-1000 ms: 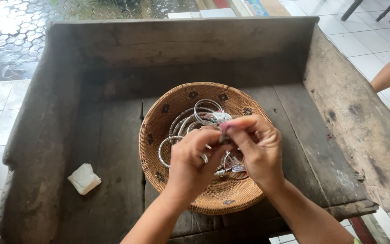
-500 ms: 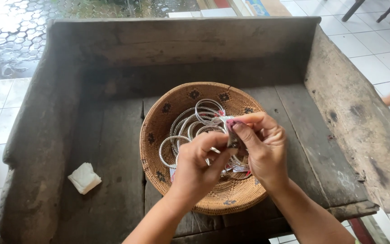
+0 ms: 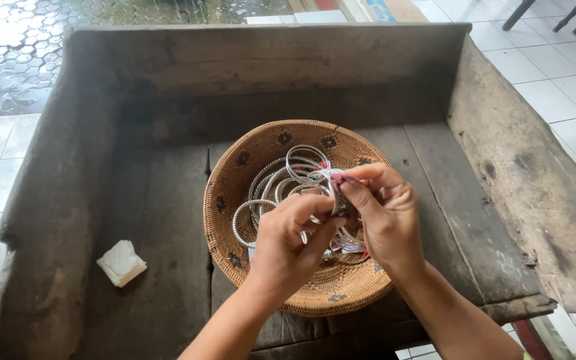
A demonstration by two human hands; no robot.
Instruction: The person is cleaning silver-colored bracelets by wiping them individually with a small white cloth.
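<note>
Silver bangles (image 3: 288, 183), thin twisted-metal hoops, lie heaped in our round woven basket (image 3: 235, 177) at the centre of the frame. Our left hand (image 3: 288, 250) and right hand (image 3: 381, 217) meet above them, fingertips pinched together on one small pale tagged piece (image 3: 331, 179) of the bundle. Tan coiled wicker with dark star motifs forms the basket's wall. It sits on a rough, grey, weathered wooden table (image 3: 155, 220) with raised plank sides. At lower left lies a crumpled white tissue (image 3: 121, 262).

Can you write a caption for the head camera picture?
Two hands hold silver bangles over a woven basket.
</note>
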